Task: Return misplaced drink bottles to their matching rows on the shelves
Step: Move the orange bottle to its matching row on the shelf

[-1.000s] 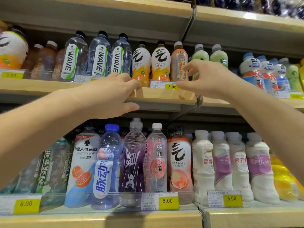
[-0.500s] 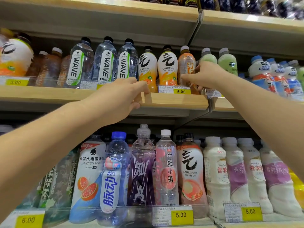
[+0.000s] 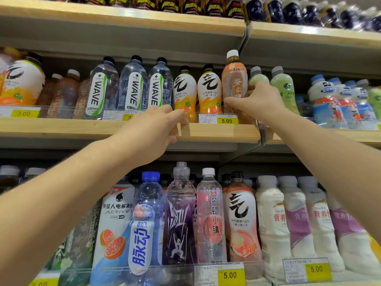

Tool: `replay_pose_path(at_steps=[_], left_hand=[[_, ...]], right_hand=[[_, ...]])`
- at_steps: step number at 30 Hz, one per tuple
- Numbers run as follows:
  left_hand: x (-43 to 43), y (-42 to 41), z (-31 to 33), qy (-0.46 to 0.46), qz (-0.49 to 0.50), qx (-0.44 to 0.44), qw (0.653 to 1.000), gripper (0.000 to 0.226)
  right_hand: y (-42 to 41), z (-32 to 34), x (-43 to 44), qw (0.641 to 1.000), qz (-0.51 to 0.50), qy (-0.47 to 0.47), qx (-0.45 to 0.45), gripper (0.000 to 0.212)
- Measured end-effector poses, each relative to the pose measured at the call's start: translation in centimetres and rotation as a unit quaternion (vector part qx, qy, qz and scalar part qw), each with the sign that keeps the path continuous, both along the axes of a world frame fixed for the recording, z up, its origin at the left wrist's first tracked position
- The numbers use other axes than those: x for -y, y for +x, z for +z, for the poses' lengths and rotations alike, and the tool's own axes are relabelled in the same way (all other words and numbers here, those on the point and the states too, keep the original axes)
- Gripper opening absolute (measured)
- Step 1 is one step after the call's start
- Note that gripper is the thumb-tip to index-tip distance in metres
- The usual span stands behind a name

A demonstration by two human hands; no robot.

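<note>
My right hand [image 3: 254, 100] grips an orange-labelled tea bottle [image 3: 234, 79] with a white cap and holds it lifted above its neighbours on the middle shelf. Left of it stand two white-and-orange soda bottles [image 3: 208, 91]; to the right are pale green bottles [image 3: 283, 87]. My left hand [image 3: 152, 129] holds the wooden front edge of the middle shelf [image 3: 216, 133], fingers curled over the lip. Similar brown tea bottles [image 3: 66, 93] stand at the far left of the same shelf.
Three clear WAVE water bottles [image 3: 132, 87] stand left of the sodas. The lower shelf holds mixed bottles: a blue-capped bottle [image 3: 146, 219], a purple one [image 3: 179, 219], a pink one [image 3: 210, 217] and white milk-drink bottles [image 3: 296, 219]. Dark bottles line the top shelf [image 3: 144, 19].
My right hand closed around the orange tea bottle and raised it above the row. My left hand stayed on the shelf edge. The view came closer.
</note>
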State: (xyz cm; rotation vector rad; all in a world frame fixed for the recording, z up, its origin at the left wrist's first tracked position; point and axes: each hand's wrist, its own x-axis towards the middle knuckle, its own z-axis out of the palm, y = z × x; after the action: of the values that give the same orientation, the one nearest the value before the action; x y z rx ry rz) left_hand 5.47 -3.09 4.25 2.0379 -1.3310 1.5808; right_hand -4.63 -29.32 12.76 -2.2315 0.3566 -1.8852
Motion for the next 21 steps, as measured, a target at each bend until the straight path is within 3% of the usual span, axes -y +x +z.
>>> replay_pose_path(at_steps=[9,21], left_hand=[[0.1,-0.5,0.1,0.003,0.014,-0.023,1.0,0.042],[-0.1,-0.5,0.4,0.011,0.005,-0.029,0.999,0.043]], right_hand=[[-1.9,0.1,-1.0,0.996,0.081,-0.013,0.036,0.049],[-5.3,1.1,-2.8,0.98,0.183,0.011,0.077,0.083]])
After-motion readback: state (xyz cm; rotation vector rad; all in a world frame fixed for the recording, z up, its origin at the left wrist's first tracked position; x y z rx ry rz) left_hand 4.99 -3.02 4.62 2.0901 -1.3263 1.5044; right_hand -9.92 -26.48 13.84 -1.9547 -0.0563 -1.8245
